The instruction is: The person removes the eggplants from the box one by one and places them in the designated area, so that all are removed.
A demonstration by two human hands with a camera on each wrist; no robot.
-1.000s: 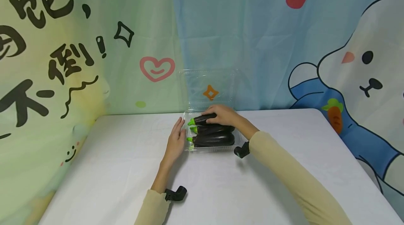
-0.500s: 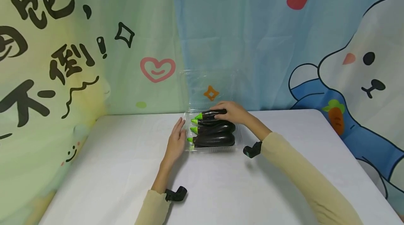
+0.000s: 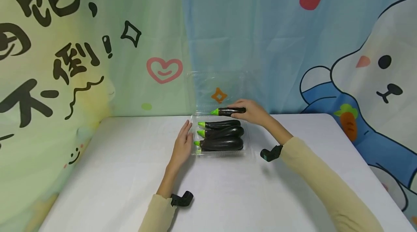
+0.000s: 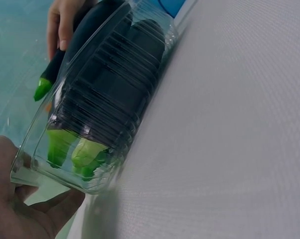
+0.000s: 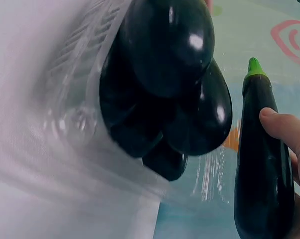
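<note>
Grasps 1 eggplant (image 3: 228,112) in the right hand (image 3: 252,111) at the far edge of the clear plastic clamshell (image 3: 221,154), apart from the stacked eggplants (image 3: 224,143); braces the left end with the straight-fingered left hand (image 3: 180,146), likely against sliding.

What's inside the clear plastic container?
A pile of dark eggplants with green stem ends lies in the clear plastic container; upper ones rest on others. The lower ones are partly covered and whatever lies beneath them is hidden, so their exact number cannot be told.
</note>
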